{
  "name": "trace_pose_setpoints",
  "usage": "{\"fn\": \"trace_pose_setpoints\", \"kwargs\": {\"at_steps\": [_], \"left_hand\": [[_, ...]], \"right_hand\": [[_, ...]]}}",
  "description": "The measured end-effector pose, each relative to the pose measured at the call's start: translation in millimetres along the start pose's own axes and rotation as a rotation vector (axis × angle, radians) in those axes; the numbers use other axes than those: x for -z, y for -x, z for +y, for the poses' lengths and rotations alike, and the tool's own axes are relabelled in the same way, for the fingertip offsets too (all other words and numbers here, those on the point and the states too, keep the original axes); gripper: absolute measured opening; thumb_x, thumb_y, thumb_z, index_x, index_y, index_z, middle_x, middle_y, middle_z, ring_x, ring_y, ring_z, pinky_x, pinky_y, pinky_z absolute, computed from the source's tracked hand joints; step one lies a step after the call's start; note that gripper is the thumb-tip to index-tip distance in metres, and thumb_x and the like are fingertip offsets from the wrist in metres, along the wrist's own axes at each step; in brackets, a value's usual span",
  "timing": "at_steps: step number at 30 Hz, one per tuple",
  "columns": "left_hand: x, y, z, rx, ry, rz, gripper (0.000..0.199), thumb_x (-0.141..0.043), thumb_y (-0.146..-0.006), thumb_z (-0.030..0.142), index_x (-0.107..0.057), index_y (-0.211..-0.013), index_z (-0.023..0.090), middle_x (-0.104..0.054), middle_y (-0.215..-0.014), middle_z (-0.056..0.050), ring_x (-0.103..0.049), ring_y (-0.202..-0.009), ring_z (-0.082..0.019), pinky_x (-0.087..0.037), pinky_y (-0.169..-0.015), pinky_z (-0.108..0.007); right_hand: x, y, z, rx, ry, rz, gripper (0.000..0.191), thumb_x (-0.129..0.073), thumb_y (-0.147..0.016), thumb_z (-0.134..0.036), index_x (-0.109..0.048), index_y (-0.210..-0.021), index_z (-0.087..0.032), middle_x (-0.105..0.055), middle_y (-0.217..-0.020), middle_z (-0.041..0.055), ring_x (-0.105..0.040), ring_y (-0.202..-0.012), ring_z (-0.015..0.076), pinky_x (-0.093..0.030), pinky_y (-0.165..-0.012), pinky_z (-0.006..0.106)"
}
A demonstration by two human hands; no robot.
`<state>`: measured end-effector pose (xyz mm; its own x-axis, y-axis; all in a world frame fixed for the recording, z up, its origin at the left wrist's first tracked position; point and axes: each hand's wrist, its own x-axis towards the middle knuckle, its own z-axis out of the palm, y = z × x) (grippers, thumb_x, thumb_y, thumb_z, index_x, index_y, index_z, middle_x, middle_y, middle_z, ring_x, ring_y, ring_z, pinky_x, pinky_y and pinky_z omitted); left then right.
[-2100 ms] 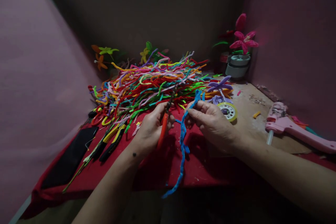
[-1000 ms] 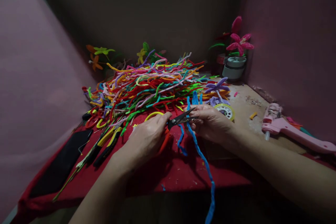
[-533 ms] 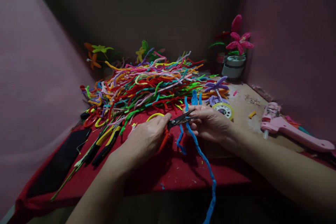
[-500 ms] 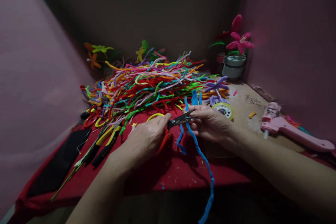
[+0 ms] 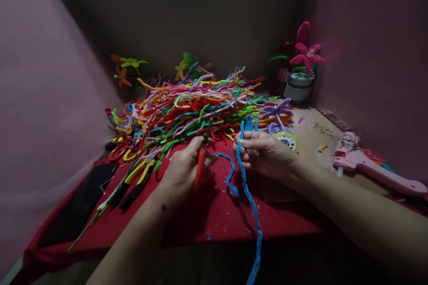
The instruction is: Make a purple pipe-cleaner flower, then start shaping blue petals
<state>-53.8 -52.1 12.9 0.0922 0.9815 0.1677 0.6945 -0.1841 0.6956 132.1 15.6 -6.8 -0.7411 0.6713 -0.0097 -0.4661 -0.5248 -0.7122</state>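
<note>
My left hand (image 5: 185,162) is closed around scissors (image 5: 199,170) with a red handle; their dark blades point up and away, apart from the blue strand. Between the fingertips of my right hand (image 5: 262,146), a long blue pipe cleaner (image 5: 247,187) is pinched, its lower end hanging past the table's front edge. A looped blue piece (image 5: 249,123) and a short blue end stick up behind those fingers; whether they join the long strand is hidden. Another blue pipe cleaner (image 5: 230,173) lies bent on the red cloth (image 5: 214,213) between my hands.
A heap of colourful pipe cleaners (image 5: 187,102) spreads across the back. Yellow-black pliers (image 5: 137,185) and a dark phone (image 5: 78,205) lie left. To the right are a tape roll (image 5: 292,141), a purple flower (image 5: 277,107), a pink glue gun (image 5: 371,162) and a potted pink flower (image 5: 306,56).
The scissors have come away from the blue pipe cleaner and turned upward as my left hand moved left. My right hand stays nearly in place, while the hanging strand has swung slightly left.
</note>
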Motion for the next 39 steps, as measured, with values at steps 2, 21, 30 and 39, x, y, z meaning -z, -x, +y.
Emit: {"fn": "trace_pose_setpoints", "kwargs": {"at_steps": [2,21,30,39], "left_hand": [[-5.0,-1.4,8.6,0.074,0.305,-0.049,0.037,-0.055,-0.075,0.031,-0.046,-0.109,0.019,-0.061,-0.077,-0.002,-0.059,-0.064,-0.014,-0.044,-0.056,-0.023],[-28.1,-6.9,24.9,0.257,0.993,-0.231,0.023,-0.065,-0.067,0.02,-0.058,-0.088,0.012,-0.046,-0.05,0.005,-0.037,-0.04,-0.005,-0.027,-0.04,-0.02],[-34.7,-6.9,20.0,0.354,1.084,-0.315,0.021,-0.063,-0.069,0.021,-0.059,-0.088,0.014,-0.048,-0.05,0.004,-0.04,-0.041,-0.005,-0.03,-0.041,-0.018],[-29.8,-11.9,12.6,0.367,1.017,-0.293,0.019,-0.055,-0.074,0.027,-0.059,-0.066,0.01,-0.044,-0.04,0.003,-0.039,-0.033,-0.006,-0.031,-0.034,-0.019]], "right_hand": [[-0.7,-0.9,0.8,0.05,0.042,0.015,0.005,-0.058,-0.07,-0.01,-0.054,-0.072,-0.013,-0.056,-0.056,-0.0009,-0.05,-0.047,0.0073,-0.041,-0.048,0.021],[-4.5,-6.0,5.0,0.302,0.18,0.216,0.023,-0.065,-0.064,-0.01,-0.044,-0.072,-0.017,-0.061,-0.06,-0.0024,-0.054,-0.045,0.0083,-0.041,-0.041,0.02],[-4.0,-6.9,4.7,0.351,0.153,0.268,0.022,-0.066,-0.064,-0.013,-0.045,-0.071,-0.018,-0.061,-0.061,-0.0023,-0.055,-0.046,0.0093,-0.043,-0.044,0.022],[-3.6,-5.8,9.4,0.225,0.248,0.185,0.017,-0.069,-0.064,-0.019,-0.062,-0.078,-0.012,-0.063,-0.065,0.0021,-0.056,-0.049,0.0094,-0.042,-0.045,0.021]]}}
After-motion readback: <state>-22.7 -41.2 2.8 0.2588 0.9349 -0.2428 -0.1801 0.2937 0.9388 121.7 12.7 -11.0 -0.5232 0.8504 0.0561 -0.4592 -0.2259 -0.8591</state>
